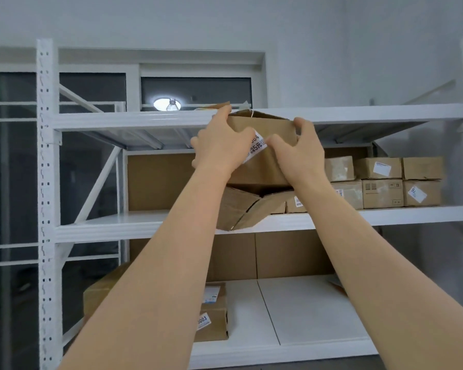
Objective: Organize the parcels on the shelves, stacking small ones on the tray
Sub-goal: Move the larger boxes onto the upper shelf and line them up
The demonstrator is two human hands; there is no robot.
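Both hands, left (219, 145) and right (300, 150), have their fingers clamped on a box (262, 166) at the top shelf (134, 120) edge. Bottom flaps look open, so I reckon stuff could drop out, or it snags the shelf lip.

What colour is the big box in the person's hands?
Plain brown cardboard box with a white label, seen in the head view.

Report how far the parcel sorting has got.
Done: small boxes sit stacked in two tidy rows at the right of the middle shelf. In hand: both hands, left and right, grip a large carton at top-shelf height. Left: the parcels on the bottom shelf.
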